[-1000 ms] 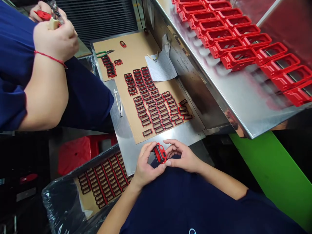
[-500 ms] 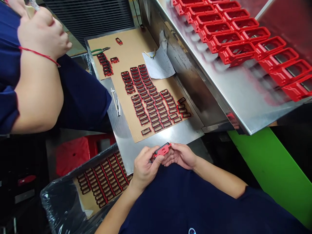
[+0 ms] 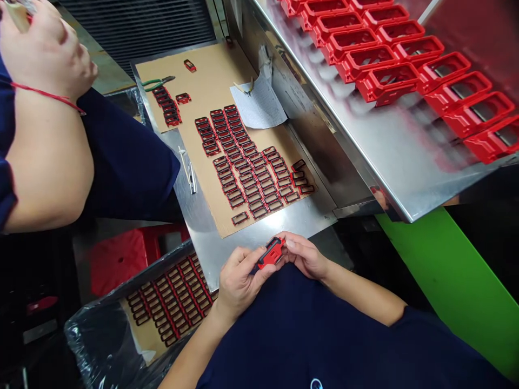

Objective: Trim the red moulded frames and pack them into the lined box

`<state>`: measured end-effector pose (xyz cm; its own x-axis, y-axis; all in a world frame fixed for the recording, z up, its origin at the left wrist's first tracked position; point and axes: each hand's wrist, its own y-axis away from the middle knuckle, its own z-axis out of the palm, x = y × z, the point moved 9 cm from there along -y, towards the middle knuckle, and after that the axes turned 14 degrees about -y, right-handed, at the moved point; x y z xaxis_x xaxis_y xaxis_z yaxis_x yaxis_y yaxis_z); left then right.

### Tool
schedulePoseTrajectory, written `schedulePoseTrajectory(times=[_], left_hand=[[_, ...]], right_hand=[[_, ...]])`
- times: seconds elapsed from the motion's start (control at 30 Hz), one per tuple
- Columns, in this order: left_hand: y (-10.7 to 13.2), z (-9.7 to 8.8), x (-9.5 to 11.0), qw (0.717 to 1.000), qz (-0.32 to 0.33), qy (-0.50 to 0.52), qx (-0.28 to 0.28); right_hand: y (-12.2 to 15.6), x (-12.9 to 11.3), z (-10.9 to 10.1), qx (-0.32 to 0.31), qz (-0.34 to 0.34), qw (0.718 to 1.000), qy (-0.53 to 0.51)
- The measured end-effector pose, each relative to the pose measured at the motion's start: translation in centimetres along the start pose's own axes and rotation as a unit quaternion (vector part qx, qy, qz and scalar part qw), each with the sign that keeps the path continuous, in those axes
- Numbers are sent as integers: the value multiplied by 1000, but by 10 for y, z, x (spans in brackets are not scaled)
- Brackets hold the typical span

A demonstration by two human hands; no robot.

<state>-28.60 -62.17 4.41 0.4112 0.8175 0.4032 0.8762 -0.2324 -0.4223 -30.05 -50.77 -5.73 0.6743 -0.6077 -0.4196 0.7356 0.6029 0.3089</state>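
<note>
On my far left, a co-worker's forearm and hand [image 3: 42, 51], with a red string at the wrist, fill the upper left corner, and that person's navy-trousered knee [image 3: 130, 156] sits just beyond the steel table [image 3: 259, 229]. Below it, at the lower left, the plastic-lined bin [image 3: 91, 346] comes close to my left forearm. The near corner of the table lies just past my hands, and a strip of bare steel runs between them and the cardboard sheet [image 3: 211, 73]. To the right, the steel tray [image 3: 409, 162] overhangs the far side of the table, well clear of my hands, with a green band [image 3: 454, 270] below it.

My left hand [image 3: 239, 281] and right hand [image 3: 304, 256] meet at the bottom middle of the view, with the red frame [image 3: 271, 253] held between them, just off the table's edge. My left fingers [image 3: 247, 259] wrap over one end, and my right fingers [image 3: 290, 243] press against the other, pinching it. The frame is bright red and rectangular, with dark parts showing in its opening, and it sits tilted.

The bin holds a cardboard sheet carrying tight rows of dark-and-red frames [image 3: 170, 302]. On the table's cardboard sheet lie more rows of small frames [image 3: 247, 173], green-handled pliers [image 3: 156, 82] and a sheet of paper [image 3: 259, 102], with a slim tool [image 3: 192, 177] on the steel beside them. The steel tray carries rows of larger red housings [image 3: 389, 78].
</note>
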Motion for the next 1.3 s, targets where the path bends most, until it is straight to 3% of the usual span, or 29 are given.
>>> schedulePoseTrajectory(times=[0.27,0.83,1.07,1.3], left_hand=[[0,0,0,1000,15,-7,2],[4,20,3,985,46,129,-101],[7,28,-8,976,-15,191,-108],[2,19,2,993,17,99,-61]], right_hand=[[-1,1,1,16,9,1000,3],[-5,3,-2,28,31,999,-29],[-8,10,3,1,63,997,-50],[-9,20,17,-53,119,990,-55]])
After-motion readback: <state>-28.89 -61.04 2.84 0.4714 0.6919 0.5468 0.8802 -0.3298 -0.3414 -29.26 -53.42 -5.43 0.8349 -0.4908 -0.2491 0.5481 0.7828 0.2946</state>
